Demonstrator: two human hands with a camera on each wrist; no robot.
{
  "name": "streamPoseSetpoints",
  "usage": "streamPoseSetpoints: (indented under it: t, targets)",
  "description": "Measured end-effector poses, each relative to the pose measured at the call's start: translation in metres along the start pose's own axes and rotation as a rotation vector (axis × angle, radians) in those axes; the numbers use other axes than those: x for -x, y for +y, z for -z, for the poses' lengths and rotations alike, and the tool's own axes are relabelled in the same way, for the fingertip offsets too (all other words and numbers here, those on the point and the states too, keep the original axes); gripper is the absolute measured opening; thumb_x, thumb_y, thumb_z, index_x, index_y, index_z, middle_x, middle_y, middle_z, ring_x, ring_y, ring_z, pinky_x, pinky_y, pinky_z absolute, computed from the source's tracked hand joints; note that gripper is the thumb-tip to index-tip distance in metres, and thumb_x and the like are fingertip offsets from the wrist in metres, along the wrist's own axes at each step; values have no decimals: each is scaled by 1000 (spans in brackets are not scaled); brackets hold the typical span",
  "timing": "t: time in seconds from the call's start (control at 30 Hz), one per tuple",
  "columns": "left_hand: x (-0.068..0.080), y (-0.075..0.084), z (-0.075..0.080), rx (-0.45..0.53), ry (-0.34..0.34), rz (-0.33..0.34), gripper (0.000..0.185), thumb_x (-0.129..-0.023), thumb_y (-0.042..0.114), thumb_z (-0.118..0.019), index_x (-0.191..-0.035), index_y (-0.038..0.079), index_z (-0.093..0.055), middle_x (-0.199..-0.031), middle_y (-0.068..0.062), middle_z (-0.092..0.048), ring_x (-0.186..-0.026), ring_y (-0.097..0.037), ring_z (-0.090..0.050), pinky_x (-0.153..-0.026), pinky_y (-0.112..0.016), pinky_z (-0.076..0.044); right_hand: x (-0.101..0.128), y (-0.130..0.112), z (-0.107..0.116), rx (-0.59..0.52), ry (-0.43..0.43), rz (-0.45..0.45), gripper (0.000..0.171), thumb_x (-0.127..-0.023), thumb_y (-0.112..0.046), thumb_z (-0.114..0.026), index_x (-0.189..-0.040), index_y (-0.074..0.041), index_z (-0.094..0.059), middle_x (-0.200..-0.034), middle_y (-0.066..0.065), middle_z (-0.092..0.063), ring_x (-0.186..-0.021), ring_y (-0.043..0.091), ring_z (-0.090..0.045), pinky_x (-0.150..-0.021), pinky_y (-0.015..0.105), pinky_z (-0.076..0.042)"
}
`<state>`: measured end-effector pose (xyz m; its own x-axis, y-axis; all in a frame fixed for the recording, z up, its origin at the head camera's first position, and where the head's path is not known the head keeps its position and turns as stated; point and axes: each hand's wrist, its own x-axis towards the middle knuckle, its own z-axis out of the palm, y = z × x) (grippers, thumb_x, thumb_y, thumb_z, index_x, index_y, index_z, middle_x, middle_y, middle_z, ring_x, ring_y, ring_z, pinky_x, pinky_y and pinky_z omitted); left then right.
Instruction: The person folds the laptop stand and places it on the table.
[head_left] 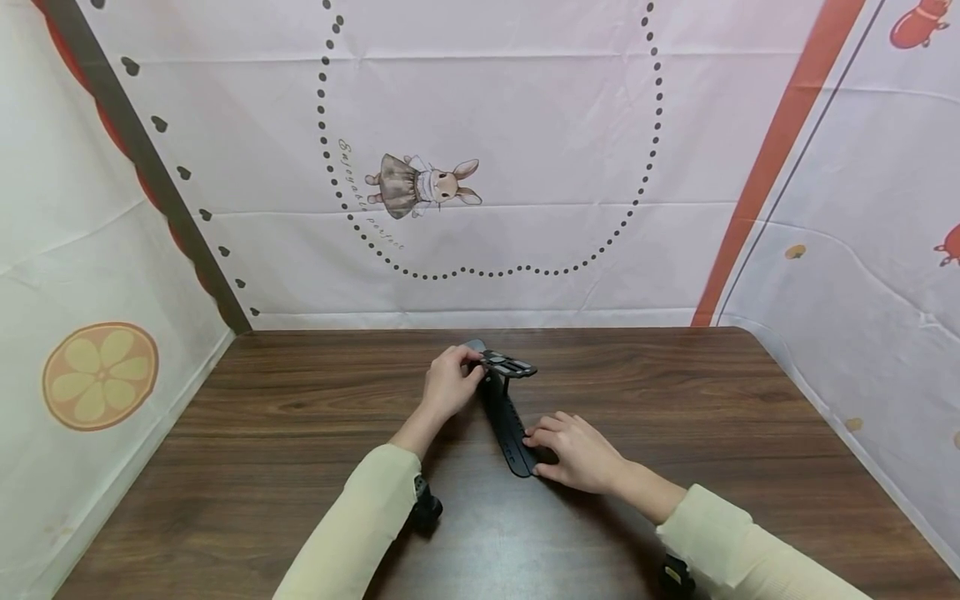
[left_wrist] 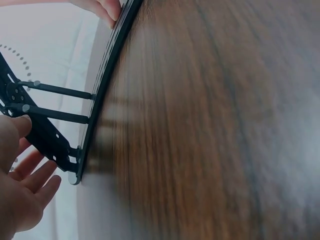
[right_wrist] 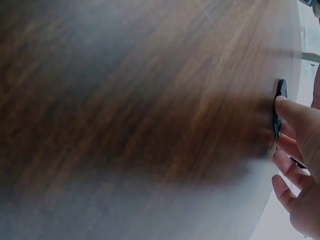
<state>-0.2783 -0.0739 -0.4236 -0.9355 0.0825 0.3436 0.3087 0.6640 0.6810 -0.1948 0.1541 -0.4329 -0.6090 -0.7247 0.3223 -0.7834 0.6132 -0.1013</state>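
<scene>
Black folding stand [head_left: 501, 417] on the worktop [head_left: 300, 450], mid-back, its long base [head_left: 517, 457] down and running away from the person, plate [head_left: 512, 365] raised over the far part. Left hand [head_left: 448, 383] up at the plate; grip closed to a pinch, thumb on one face, fingers around the other side. Right hand [head_left: 579, 454] low at the base's near end; grip nearly closed, thumb and fingertips on that end. Likely reason for the split: one hand handles the hinged part, the other steadies the base against sliding. Base lying flat probably helps too.

Head view gives the layout, both hands and slots in the plate, but mostly hides what's under it. Left wrist view shows that: two struts [left_wrist: 57, 114] between base and plate, plus a hinge [left_wrist: 74, 154] at the far end. Right wrist view adds only the thumb against the base's end; plate not readable there.
</scene>
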Motion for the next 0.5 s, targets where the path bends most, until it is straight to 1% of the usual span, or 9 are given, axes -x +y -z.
streamPoseSetpoints:
  t: [0.23,0.5]
  targets:
    - [-5,4,-8,38,-27,-3,16,-87,17,-62,-102,13,-65,-103,-3,-61,-102,-22,-59,-85,-39,-47,0,-1,-3,0,35,-10,32,-74,-32,-75,-98,-13,-68,-100,0,-62,-87,16,-54,-73,36,-48]
    - [-10,7,-16,72,-52,-8,16,-87,14,-60,-104,11,-63,-104,-6,-59,-99,-26,-58,-83,-39,-47,0,-2,-6,0,67,-29,30,-72,-32,-76,-94,-14,-68,-92,-3,-59,-81,14,-52,-69,33,-46]
